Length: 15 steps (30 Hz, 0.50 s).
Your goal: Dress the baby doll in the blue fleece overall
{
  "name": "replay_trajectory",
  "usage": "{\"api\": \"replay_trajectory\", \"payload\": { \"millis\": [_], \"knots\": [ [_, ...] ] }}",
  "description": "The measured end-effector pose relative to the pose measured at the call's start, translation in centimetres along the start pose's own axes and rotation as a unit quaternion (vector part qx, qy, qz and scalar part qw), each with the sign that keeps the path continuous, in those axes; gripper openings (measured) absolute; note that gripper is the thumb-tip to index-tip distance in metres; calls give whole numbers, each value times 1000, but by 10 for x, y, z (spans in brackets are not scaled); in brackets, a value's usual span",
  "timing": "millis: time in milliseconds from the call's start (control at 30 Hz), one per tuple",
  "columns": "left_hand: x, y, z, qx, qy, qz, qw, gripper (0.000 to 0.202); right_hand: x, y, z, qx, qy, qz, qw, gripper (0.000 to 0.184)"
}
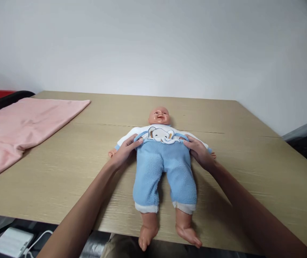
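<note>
A pink cloth (22, 125) lies spread flat at ten o'clock on the tabletop (250, 161), well apart from the work. Below the near edge, at seven o'clock, sits a white box (12, 242) with a cable.

The left hand (125, 150) is curled shut on the top edge of the blue trousers (164, 168), pinching it between fingers and thumb at the doll's hip. The doll (160, 118) lies on its back at the centre, head toward twelve o'clock and bare feet hanging over the near edge at six. That seems to leave both hips within easy reach. Its white shirt (160, 133) shows above the trousers. The right hand (199, 150) mirrors the left, closed on the other hip, so the doll lies squarely between the two hands.
</note>
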<state>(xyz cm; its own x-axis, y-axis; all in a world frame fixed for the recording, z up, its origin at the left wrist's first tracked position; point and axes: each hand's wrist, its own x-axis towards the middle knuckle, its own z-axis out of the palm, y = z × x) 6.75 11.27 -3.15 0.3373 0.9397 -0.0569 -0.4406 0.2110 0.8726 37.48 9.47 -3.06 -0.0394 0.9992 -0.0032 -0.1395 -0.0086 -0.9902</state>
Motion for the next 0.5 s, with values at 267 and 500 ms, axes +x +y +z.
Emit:
{"api": "replay_trajectory", "payload": {
  "millis": [267,500],
  "knots": [
    [13,-4,-9,83,-7,36,996,30,28,12,5,-62,35,-53,996,44],
    [8,-2,-20,245,-19,81,966,38,12,8,3,-156,1,-68,985,38]
  ]
}}
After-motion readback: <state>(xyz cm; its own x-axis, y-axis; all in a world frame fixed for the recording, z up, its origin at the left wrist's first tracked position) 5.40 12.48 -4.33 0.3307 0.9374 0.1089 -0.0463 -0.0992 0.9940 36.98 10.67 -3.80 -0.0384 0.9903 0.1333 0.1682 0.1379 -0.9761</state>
